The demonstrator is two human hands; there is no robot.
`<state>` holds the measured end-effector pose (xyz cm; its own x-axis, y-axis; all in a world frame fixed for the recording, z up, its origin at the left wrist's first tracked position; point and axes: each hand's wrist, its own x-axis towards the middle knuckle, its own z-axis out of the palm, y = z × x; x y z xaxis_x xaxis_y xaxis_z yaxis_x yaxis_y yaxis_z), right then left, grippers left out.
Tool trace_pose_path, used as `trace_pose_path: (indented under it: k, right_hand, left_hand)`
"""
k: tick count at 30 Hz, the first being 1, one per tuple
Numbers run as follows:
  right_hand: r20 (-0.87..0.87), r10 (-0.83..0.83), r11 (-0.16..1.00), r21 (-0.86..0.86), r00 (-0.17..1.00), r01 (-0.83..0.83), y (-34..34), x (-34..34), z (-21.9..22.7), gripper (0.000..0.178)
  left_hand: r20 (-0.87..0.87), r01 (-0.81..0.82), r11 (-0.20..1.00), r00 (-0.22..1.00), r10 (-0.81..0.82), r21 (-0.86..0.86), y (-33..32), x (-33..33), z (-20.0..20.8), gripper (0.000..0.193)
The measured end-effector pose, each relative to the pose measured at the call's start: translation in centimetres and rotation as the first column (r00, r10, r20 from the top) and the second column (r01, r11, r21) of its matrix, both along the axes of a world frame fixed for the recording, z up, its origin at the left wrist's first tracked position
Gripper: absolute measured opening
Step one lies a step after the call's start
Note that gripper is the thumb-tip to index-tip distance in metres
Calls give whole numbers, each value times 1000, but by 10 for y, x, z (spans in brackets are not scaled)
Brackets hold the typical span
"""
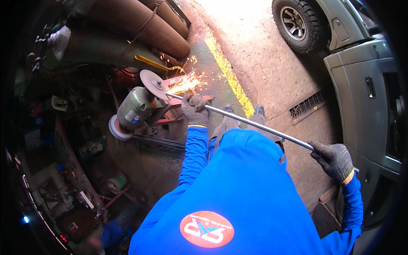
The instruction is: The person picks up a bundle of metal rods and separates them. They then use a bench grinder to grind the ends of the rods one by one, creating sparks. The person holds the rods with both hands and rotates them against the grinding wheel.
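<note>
A long, thin metal rod (259, 126) slants across in front of my body. My left hand (195, 109), in a grey knit glove, is closed round it near its far left end. My right hand (335, 160), gloved alike, grips it close to the other end, a short piece of which sticks out past the glove. The rod's left tip meets the disc (154, 84) of a bench grinder (137, 106), and bright sparks (187, 83) spray off to the right of the contact. A second wheel (119, 128) sits at the grinder's nearer end.
Large gas cylinders (131, 25) lie beyond the grinder, with a yellow bar (153, 63) beside them. A yellow line (229, 72) runs along the floor ahead. At right stand a grey vehicle (361, 97) and a floor grate (307, 107). Cluttered shelving (70, 153) fills the dark left side.
</note>
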<state>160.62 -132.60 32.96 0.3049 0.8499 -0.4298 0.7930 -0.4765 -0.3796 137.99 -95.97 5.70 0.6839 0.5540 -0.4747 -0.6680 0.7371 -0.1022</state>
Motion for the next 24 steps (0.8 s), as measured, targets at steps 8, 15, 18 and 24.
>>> trace_pose_path:
  k: [8, 15, 18, 24]
  right_hand:
    - [443, 231, 971, -54, 866, -231, 4, -4, 7, 45]
    - [610, 231, 953, 15, 758, -302, 3, -10, 13, 42]
    - [644, 187, 939, 106, 742, -328, 5, -11, 14, 41]
    - [702, 149, 887, 216, 696, -408, 7, -9, 17, 42]
  left_hand:
    - [123, -18, 999, 992, 13, 37, 5, 2, -1, 36]
    - [219, -49, 998, 975, 38, 47, 6, 7, 1, 38]
    - [229, -59, 996, 973, 41, 69, 6, 8, 2, 38]
    - [301, -85, 994, 952, 59, 72, 4, 8, -4, 35]
